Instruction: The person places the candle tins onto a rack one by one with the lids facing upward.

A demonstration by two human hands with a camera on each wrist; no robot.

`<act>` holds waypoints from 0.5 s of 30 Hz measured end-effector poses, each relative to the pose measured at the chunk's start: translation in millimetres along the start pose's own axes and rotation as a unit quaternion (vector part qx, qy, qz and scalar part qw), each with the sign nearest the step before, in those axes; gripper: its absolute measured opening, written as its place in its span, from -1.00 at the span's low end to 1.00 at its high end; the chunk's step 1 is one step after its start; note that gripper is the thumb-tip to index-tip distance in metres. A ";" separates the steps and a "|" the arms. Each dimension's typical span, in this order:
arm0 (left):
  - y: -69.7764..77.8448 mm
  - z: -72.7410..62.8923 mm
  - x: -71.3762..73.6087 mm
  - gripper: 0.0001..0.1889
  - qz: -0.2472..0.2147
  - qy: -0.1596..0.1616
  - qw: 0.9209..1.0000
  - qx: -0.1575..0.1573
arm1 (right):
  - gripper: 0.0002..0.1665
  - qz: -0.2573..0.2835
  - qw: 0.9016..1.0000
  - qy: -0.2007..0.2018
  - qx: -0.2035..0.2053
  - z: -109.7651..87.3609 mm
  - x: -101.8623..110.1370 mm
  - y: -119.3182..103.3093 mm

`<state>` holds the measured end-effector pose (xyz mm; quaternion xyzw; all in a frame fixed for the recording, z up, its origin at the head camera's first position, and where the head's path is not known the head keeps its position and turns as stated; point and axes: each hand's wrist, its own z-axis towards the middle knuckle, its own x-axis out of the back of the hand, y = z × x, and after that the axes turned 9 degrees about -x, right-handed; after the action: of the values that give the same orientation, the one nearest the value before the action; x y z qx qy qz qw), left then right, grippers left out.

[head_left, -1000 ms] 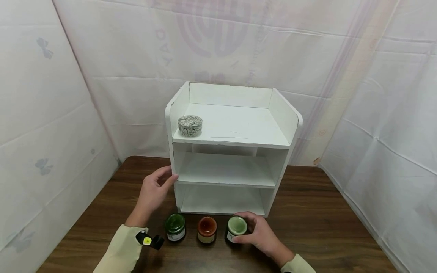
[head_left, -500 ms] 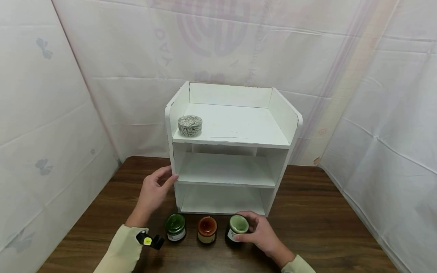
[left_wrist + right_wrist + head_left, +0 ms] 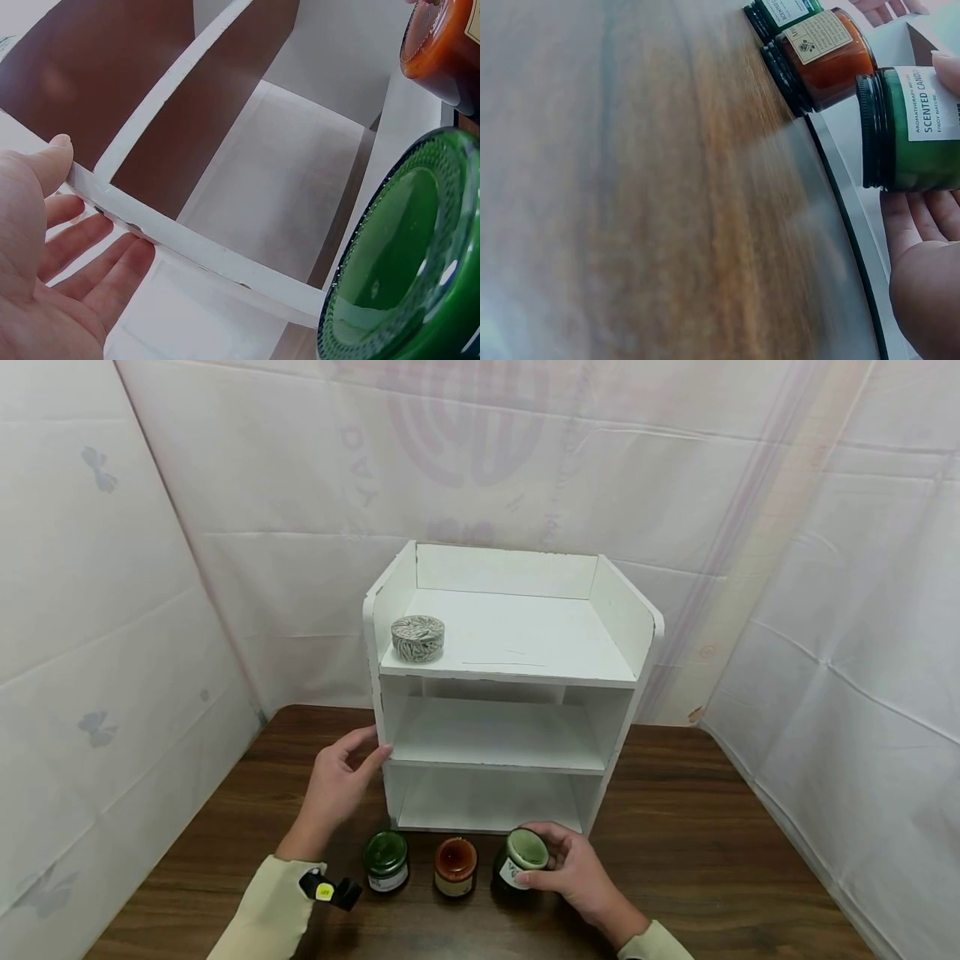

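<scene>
My right hand (image 3: 573, 872) holds a green scented candle jar (image 3: 510, 868) at the right of the row, thumb on its white label (image 3: 930, 105) and fingers behind it. The jar is upside down, black lid (image 3: 875, 131) lowest, and leans slightly. Left of it, a second green candle jar (image 3: 386, 852) and an amber candle jar (image 3: 454, 856) stand upside down on the table. My left hand (image 3: 341, 777) grips the left side panel of the white shelf unit (image 3: 498, 767). Its thumb lies at the front edge (image 3: 112, 195), and its fingers touch the outer face.
A round grey-white patterned tin (image 3: 417, 639) sits at the left of the shelf's top board. The shelf stands on a dark wooden table (image 3: 697, 827), with the jars in a row before its lowest board. Pale cloth walls (image 3: 292, 468) surround the table at back and sides.
The jar in my right hand has tipped a little to the right, its base rising slightly. My left hand, the shelf and the other two jars hold their places.
</scene>
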<state>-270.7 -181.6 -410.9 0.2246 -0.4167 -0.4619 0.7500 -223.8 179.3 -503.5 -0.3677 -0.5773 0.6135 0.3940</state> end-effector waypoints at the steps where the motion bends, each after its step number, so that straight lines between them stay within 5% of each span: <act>1: 0.3 -0.1 0.0 -0.56 0.001 -0.001 1.000 0.001 | -0.22 0.002 1.000 0.001 -0.001 -0.2 -0.4 -0.2; 15: -0.8 0.3 -0.9 -0.57 0.008 0.002 1.000 0.006 | -0.24 0.038 0.999 0.005 -0.005 -0.5 -3.8 0.0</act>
<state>-271.6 -181.2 -411.7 0.2273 -0.4195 -0.4530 0.7531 -221.8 176.1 -503.6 -0.3943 -0.5641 0.6234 0.3711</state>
